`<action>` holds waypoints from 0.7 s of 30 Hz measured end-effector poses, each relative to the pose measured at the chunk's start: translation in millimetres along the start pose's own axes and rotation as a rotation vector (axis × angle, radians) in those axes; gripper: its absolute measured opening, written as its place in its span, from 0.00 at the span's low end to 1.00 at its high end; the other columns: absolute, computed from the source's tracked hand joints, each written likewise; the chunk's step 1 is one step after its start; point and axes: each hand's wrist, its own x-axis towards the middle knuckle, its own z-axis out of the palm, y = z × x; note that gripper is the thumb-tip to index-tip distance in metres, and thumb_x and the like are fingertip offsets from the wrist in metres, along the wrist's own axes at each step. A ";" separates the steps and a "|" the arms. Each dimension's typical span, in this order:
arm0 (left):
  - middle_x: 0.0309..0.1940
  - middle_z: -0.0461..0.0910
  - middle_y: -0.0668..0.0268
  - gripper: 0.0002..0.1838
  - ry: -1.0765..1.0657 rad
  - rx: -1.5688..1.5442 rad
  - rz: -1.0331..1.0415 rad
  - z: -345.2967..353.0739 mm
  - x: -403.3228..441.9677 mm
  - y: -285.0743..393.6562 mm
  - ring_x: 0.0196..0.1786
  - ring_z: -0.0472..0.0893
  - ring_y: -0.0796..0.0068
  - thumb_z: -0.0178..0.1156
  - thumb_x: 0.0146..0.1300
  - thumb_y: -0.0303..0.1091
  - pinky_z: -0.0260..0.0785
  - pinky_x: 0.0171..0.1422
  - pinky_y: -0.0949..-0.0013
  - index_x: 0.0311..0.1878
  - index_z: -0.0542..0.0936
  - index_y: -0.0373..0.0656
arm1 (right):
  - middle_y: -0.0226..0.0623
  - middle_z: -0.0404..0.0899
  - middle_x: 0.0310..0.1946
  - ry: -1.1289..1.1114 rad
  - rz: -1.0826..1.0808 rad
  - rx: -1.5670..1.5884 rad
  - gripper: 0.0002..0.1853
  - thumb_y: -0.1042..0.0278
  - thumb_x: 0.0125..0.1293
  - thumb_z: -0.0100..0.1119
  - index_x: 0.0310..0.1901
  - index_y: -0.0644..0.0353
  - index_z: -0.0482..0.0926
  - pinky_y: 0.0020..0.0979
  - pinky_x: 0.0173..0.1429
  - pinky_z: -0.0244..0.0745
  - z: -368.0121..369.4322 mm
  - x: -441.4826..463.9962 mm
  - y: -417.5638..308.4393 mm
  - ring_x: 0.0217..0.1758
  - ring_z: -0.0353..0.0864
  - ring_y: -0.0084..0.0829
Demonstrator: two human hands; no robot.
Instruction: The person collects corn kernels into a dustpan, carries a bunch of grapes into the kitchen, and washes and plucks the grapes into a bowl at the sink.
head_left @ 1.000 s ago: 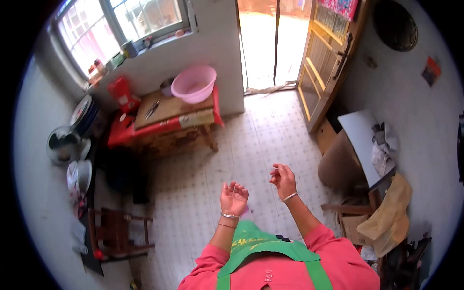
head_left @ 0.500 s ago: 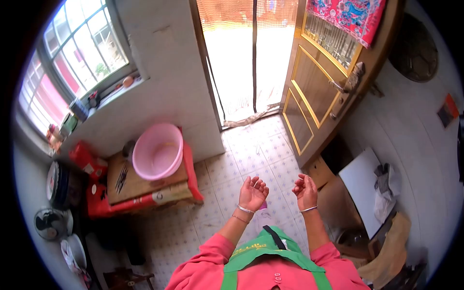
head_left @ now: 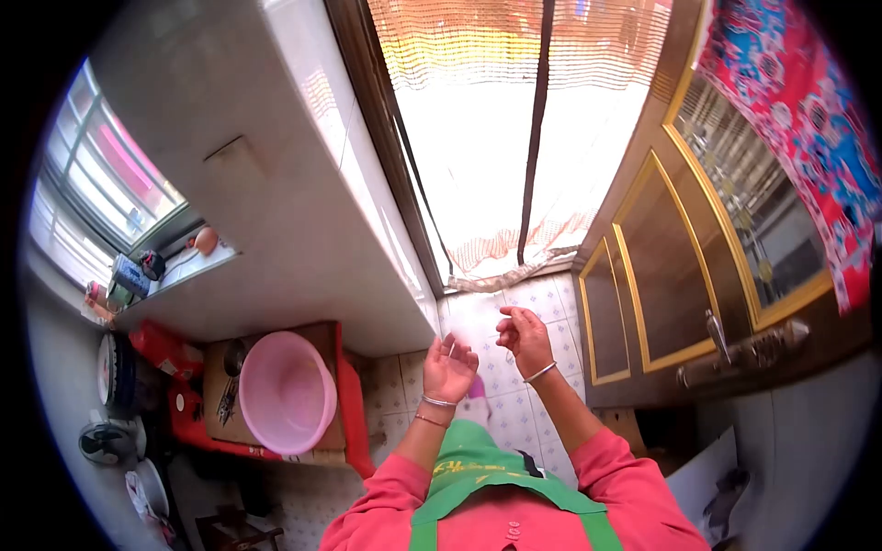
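My left hand point(head_left: 449, 370) is held out in front of the body, palm turned up and fingers loosely curled apart, with nothing in it. Higher and to its right is my right hand point(head_left: 525, 342), its fingers bent toward the left hand and slightly apart; it looks empty. The two hands do not touch each other. Bracelets circle both wrists. Beneath them show the green apron point(head_left: 478, 468) and the tiled floor point(head_left: 510, 395). Nearest the left hand stands a pink basin point(head_left: 288, 395) on a low table point(head_left: 344, 418) with a red cover.
Ahead, a mesh curtain point(head_left: 469, 165) hangs in a bright doorway. The brown door point(head_left: 657, 266), with gold trim and a floral cloth point(head_left: 799, 110), stands ajar on the right. A white wall corner point(head_left: 367, 248) juts out at the left. Small jars line the window sill point(head_left: 193, 266).
The view has moved forward, so the doorway and door appear larger and closer. The basin has shifted lower in view. My right hand has come nearer the left and turned its fingers inward.
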 end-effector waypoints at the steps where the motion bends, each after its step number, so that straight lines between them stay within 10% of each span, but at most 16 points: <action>1: 0.31 0.78 0.63 0.16 0.007 -0.012 0.008 2.4 26.5 8.4 0.38 0.76 0.69 0.48 0.66 0.43 0.68 0.46 0.66 0.38 0.78 0.40 | 0.31 0.76 0.26 -0.019 0.004 0.004 0.13 0.62 0.69 0.46 0.45 0.63 0.73 0.22 0.31 0.75 8.0 29.4 -7.6 0.23 0.73 0.18; 21: 0.53 0.67 0.65 0.18 -0.040 -0.022 0.313 196.8 507.4 126.1 0.55 0.69 0.65 0.52 0.64 0.42 0.62 0.61 0.54 0.56 0.69 0.55 | 0.34 0.77 0.31 -0.326 0.190 -0.028 0.17 0.61 0.69 0.45 0.57 0.56 0.66 0.25 0.34 0.74 85.9 555.3 -156.7 0.26 0.75 0.21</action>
